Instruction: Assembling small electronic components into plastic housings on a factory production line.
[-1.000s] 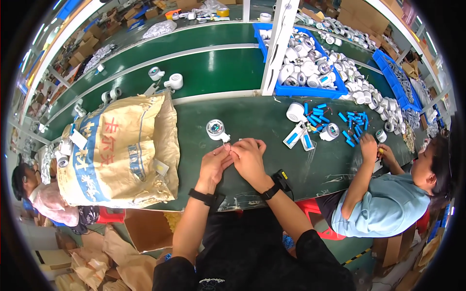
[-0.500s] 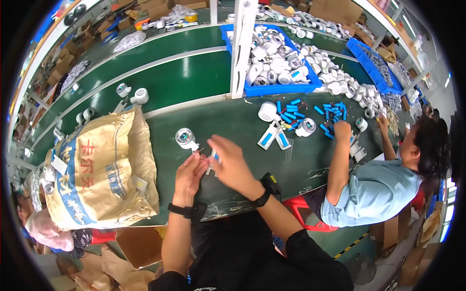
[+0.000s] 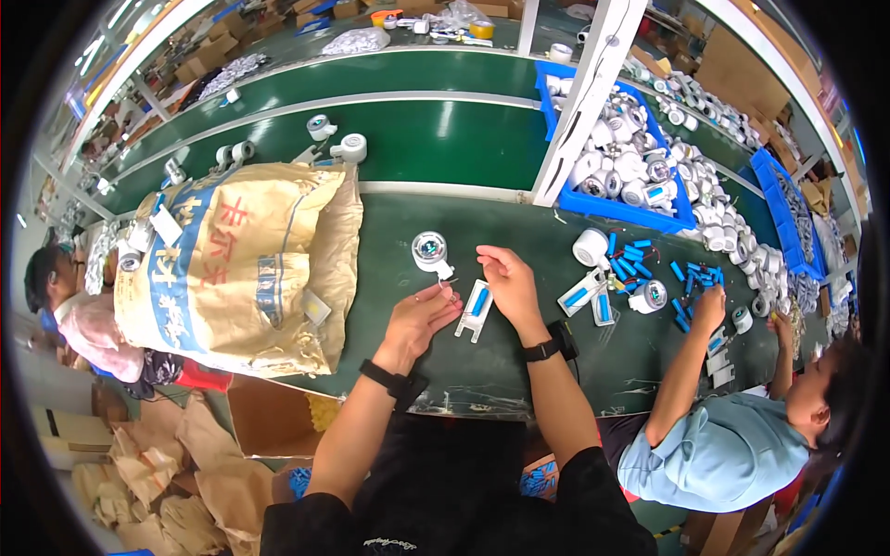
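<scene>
A small white round-headed device [image 3: 429, 248] with a dark glassy face and a short neck lies on the dark green bench. Just below its neck my left hand [image 3: 417, 324] is closed, its fingertips pinching what look like thin wires. My right hand [image 3: 514, 289] is raised to the right of the device with its fingers loosely bent and apart, and I see nothing in it. Between both hands rests a white plastic bracket [image 3: 469, 326] carrying a blue cylindrical battery [image 3: 479, 301]. Neither hand grips that bracket.
A large brown paper sack [image 3: 241, 264] stands to the left. Blue batteries [image 3: 635, 258], brackets [image 3: 579, 294] and more round devices [image 3: 591, 247] lie to the right, by a co-worker [image 3: 714, 435]. Behind, a blue crate [image 3: 630, 218] overflows with white devices beside a white post [image 3: 589, 102].
My right hand has drawn away from my left, uncovering the bracket with its battery. The left hand stays below the device. The whole view has shifted, moving the bench rightward in the picture.
</scene>
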The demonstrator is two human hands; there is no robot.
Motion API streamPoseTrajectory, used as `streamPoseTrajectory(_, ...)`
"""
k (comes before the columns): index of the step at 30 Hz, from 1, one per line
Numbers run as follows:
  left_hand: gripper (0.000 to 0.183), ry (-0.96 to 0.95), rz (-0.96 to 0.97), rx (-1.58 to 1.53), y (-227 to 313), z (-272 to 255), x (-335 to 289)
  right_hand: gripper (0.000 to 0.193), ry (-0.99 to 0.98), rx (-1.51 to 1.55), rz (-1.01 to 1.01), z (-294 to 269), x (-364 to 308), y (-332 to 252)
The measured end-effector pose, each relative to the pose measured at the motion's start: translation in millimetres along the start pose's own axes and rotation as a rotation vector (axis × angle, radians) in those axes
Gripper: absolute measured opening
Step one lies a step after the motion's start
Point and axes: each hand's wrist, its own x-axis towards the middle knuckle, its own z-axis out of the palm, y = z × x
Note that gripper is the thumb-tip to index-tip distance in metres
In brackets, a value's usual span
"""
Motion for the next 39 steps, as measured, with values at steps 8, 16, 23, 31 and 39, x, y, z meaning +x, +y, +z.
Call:
streamPoseTrajectory(8,0.042,0.044,-0.014,0.047,2.2,5.4,-0.8,0.024,-0.005,0.034,-0.018,0.8,-0.1,6.3)
streamPoseTrajectory(16,0.041,0.036,-0.006,0.064,1.9,2.5,-0.5,0.023,-0.029,0.022,-0.005,-1.7,-1.2,-1.2)
streamPoseTrajectory(23,0.040,0.050,-0.017,0.070,0.9,2.8,-1.3,0.023,-0.059,0.005,0.002,-1.7,-1.1,2.9)
streamPoseTrajectory(31,0.040,0.048,-0.011,0.086,3.3,4.6,-5.9,0.022,-0.059,0.001,-0.006,-0.7,-2.0,2.8)
streamPoseTrajectory(39,0.082,0.673,0.736,1.302,38.3,23.0,-1.7,0.023,-0.060,-0.004,-0.025,1.1,-0.2,5.4)
